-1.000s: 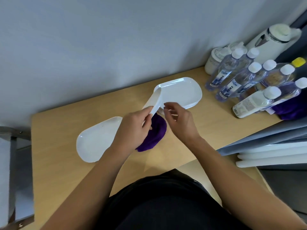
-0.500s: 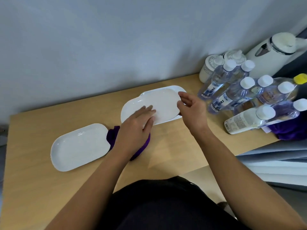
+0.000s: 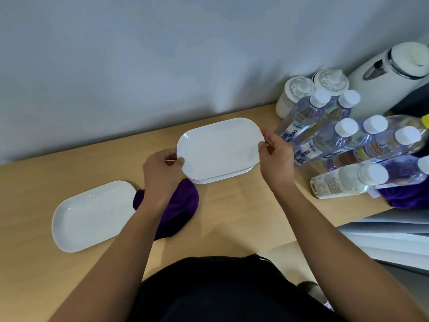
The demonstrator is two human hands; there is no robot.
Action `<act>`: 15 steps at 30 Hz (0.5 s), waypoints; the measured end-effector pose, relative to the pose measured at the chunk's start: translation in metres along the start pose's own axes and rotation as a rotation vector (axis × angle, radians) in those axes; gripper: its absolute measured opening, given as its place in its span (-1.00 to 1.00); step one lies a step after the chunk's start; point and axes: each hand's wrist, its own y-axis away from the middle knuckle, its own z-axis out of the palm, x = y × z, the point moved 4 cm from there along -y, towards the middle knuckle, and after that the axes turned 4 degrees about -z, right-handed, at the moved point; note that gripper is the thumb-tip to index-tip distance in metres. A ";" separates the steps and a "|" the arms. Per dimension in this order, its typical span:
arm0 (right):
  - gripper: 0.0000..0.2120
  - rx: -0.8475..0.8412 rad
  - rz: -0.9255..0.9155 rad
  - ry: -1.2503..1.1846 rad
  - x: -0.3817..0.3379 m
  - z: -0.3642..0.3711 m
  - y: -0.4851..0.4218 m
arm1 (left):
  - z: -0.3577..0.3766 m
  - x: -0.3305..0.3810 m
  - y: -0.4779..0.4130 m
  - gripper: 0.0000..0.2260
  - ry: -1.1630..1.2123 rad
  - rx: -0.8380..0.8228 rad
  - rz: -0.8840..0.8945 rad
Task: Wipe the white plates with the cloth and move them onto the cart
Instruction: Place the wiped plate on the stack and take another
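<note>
A wooden table [image 3: 232, 217] stands against a grey wall [image 3: 162, 54]. At its right end, clear water bottles [image 3: 325, 145] with white caps cluster in front of 2 white jars [image 3: 294, 94] and a white kettle [image 3: 390, 73]. A purple rag [image 3: 408, 198] lies just beside the nearest bottle.

I'm seeing what reads as a pantry or service corner: pale wooden counter [image 3: 232, 228], plain grey wall [image 3: 162, 54]. Bottled water [image 3: 325, 140] crowds the right end, beside a white kettle [image 3: 394, 73] and two lidded jars [image 3: 292, 94].
</note>
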 end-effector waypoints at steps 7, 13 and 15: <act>-0.64 0.023 -0.030 0.154 0.031 0.012 -0.011 | 0.017 0.003 -0.008 -0.75 -0.170 0.021 0.086; -0.61 0.020 -0.019 0.190 0.044 0.018 -0.011 | 0.021 -0.006 -0.008 -0.70 -0.205 0.039 0.087; -0.60 0.011 -0.019 0.198 0.044 0.020 -0.010 | 0.021 -0.009 -0.008 -0.68 -0.180 0.046 0.058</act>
